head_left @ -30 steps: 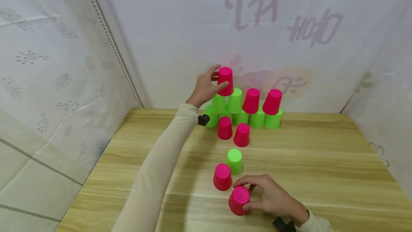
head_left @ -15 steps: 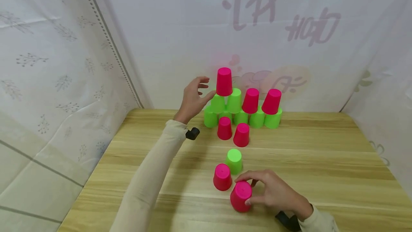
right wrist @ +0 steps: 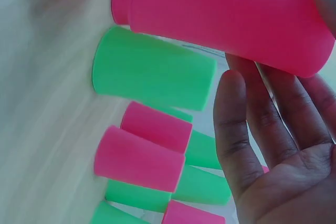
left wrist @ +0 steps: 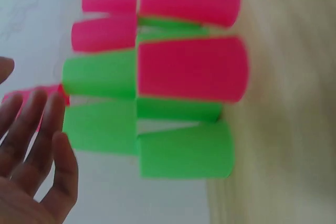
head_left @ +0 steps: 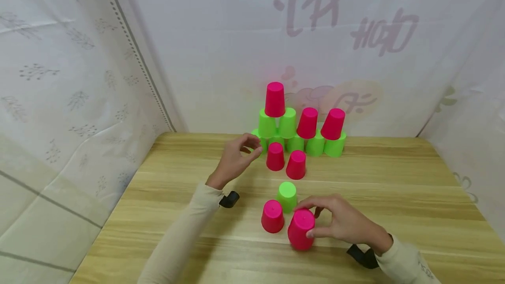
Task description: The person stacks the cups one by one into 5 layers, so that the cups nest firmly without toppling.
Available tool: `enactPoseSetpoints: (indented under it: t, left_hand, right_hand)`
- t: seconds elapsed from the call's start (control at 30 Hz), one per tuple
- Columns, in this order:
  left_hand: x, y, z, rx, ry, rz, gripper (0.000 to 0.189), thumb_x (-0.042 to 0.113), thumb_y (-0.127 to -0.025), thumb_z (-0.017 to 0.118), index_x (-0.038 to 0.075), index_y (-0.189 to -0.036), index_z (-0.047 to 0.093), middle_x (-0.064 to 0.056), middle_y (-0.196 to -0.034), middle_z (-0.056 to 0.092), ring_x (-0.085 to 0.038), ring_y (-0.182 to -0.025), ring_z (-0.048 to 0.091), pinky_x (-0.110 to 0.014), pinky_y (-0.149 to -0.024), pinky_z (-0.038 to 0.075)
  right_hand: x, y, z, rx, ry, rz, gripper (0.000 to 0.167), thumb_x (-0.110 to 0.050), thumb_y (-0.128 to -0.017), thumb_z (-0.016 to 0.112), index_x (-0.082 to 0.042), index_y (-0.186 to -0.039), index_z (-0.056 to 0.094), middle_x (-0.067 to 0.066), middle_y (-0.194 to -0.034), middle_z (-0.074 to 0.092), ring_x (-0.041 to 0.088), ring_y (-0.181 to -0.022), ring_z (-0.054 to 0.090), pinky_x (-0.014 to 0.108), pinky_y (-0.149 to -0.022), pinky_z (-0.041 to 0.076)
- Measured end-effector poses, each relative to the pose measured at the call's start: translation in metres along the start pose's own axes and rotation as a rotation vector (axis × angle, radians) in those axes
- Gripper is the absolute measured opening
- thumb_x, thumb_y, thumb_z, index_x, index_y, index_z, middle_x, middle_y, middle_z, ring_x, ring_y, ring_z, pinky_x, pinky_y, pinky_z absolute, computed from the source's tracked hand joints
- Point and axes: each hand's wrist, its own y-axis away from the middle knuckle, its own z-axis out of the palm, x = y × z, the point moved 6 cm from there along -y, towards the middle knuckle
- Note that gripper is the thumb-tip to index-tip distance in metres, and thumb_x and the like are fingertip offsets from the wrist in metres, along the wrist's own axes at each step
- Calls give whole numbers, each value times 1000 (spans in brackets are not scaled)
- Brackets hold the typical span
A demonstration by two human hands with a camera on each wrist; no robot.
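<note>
Gripping an inverted pink cup (head_left: 301, 231) between thumb and fingers of the right hand (head_left: 343, 221), with a second pink cup (head_left: 272, 217) left of those fingertips and a green cup (head_left: 287, 195) just beyond. Hovering with the left hand (head_left: 233, 159), fingers loosely parted, beside two pink cups (head_left: 275, 157) rightward and a pink-and-green cup pyramid (head_left: 287, 123) beyond.

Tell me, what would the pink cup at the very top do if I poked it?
The top pink cup would probably slide or topple off, since it straddles two green cups with no cup beside it. Its smooth-looking side might feel a bit slippery. If it landed sideways, it would likely roll in a curve, because one end is narrower.
</note>
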Motion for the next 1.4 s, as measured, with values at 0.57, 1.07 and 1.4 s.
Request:
enactPoseSetpoints:
  t: [0.57,1.07,1.4]
  left_hand:
    - [10,78,45,-430,66,-39,32,30,-93,71,12,-119,66,-5,-115,72,-19,-106,68,-32,-89,57]
    - [6,93,53,-598,19,3,49,32,-82,82,20,-126,64,7,-122,70,-8,-111,65,-39,-92,58]
    - [6,94,58,-615,-1,5,49,21,-81,83,17,-126,64,5,-121,71,-8,-110,66,-34,-93,58]
  right_hand:
    - [-10,-31,-58,75,85,-49,46,-22,-81,85,-18,-123,67,-6,-114,73,4,-95,67,28,-77,59]
    - [-7,-83,-105,101,147,7,45,-17,-80,85,-13,-122,68,0,-110,75,11,-97,69,29,-73,60]
    - [-2,-112,-147,213,188,138,48,-20,-82,84,-13,-126,67,4,-115,72,20,-106,68,26,-80,58]
